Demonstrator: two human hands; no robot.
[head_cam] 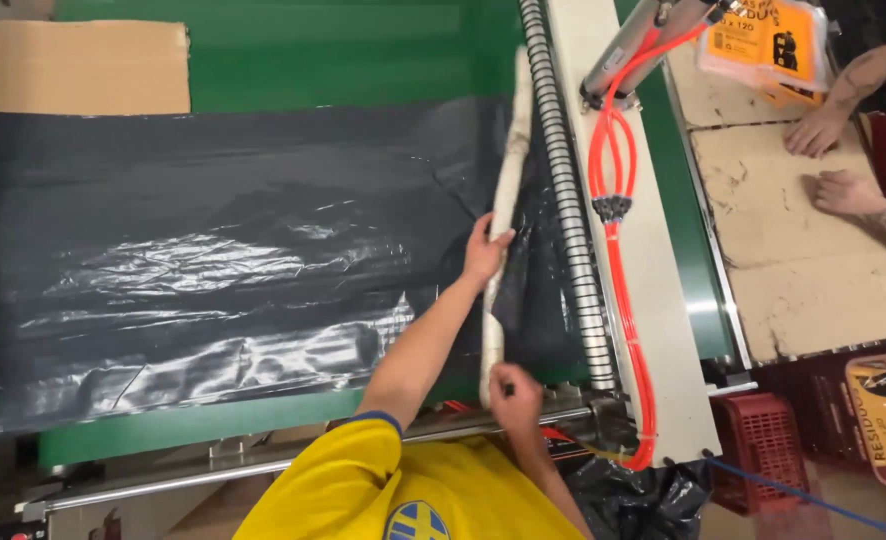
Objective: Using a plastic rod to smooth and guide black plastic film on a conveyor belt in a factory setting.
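My left hand (485, 250) is wrapped around the pale bar (505, 215), about halfway along it, fingers curled over its edge. My right hand (515, 393) pinches the near end of that same bar, closed tight. So both hands are on the bar, and the bar lies across the right-hand edge of the black plastic sheet (213, 270), which spreads away from it over the green table (263, 50).

Just past the bar sits the ribbed grey hose (563, 200), running alongside it, and beyond that the red tubes (618, 260) on the white machine arm (653, 300). That's my worry: the plastic is bunched between bar and hose, and if I tug the bar unevenly, the film could snag or tear there. My knuckles are close to the hose too, so a slip could catch them against it.

The sheet is wrinkled and glossy on the side away from the bar; pull crooked and I judge those creases get folded in.

Farther beyond the bar, another person's hands (828, 160) rest on a worn cardboard surface (803, 250), near an orange packet (768, 45). Well apart from me, no clash there.
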